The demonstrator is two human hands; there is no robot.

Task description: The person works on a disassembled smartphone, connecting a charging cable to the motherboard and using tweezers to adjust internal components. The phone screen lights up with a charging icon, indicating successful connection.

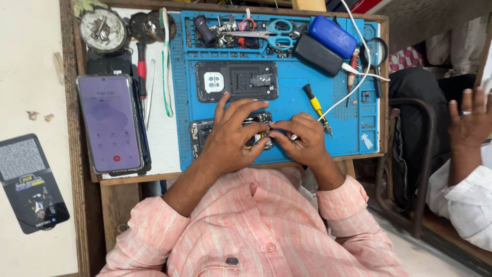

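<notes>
An opened phone (201, 134) lies on the blue work mat (287, 102) near its front edge. My left hand (231, 136) covers the phone's middle and holds it down, fingers spread over it. My right hand (302, 137) pinches a thin metal tool, probably tweezers, with its tip at the phone's right end. Just beyond my hands lies a dark phone back cover (237, 80) with a camera cut-out. A yellow-and-black screwdriver (315, 106) rests to the right of it.
A lit purple-screened phone (109, 123) lies left of the mat. Scissors (277, 34), a blue case (333, 36), a black case (318, 54), a white cable (359, 66) and small parts line the back. Another person's hand (469, 123) is raised at the right.
</notes>
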